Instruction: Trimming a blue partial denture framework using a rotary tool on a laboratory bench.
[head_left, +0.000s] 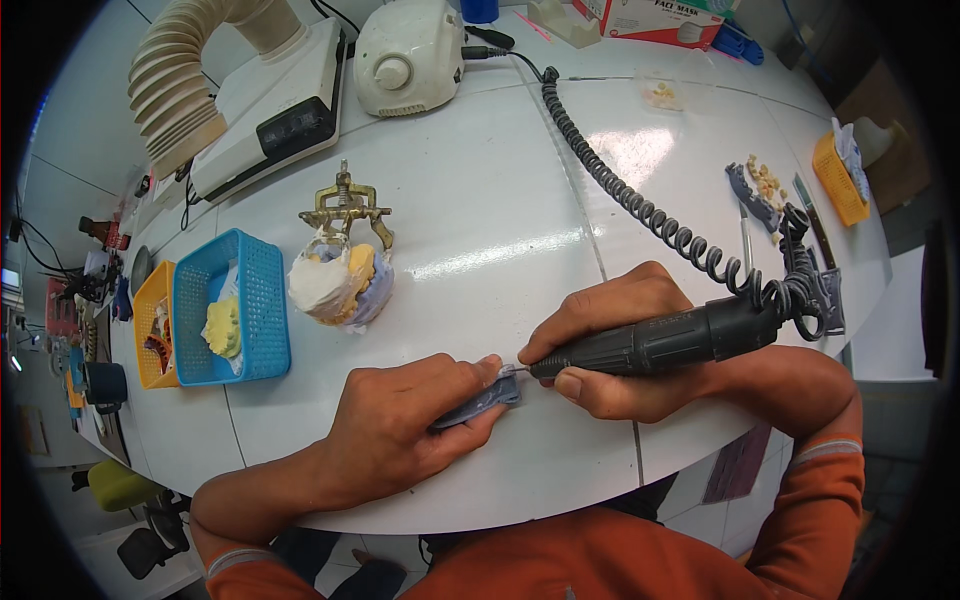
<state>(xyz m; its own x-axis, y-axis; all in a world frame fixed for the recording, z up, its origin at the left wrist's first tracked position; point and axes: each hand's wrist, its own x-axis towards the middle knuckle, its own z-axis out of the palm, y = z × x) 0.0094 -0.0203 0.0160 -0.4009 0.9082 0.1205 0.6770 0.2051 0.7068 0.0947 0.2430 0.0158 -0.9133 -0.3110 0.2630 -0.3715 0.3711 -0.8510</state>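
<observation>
Working on the grey-blue piece with the handpiece

In the head view, your left hand (400,415) holds the grey-blue piece (478,402) in a narrow pinch, with the thumb on its far side and fingers on the near side. This piece is near the table's near edge, slightly left of your right hand (615,305). The right hand has its fingers and thumb closed around the black handpiece (650,342), whose thin bit (518,368) points left, to the piece's far right end. Whether the bit really touches it, I cannot tell.

The coiled cable (632,205) goes from the handpiece's right end toward the white control box (405,65) on the far side. Farther left than the piece, the brass articulator (345,210) stands with a cast (345,287) at its near side.

I judge that the step in hand is shaping or trimming the piece. The next move seems to call for a firm left pinch, light pressure from the bit, and your left thumb clear of its tip.
</observation>
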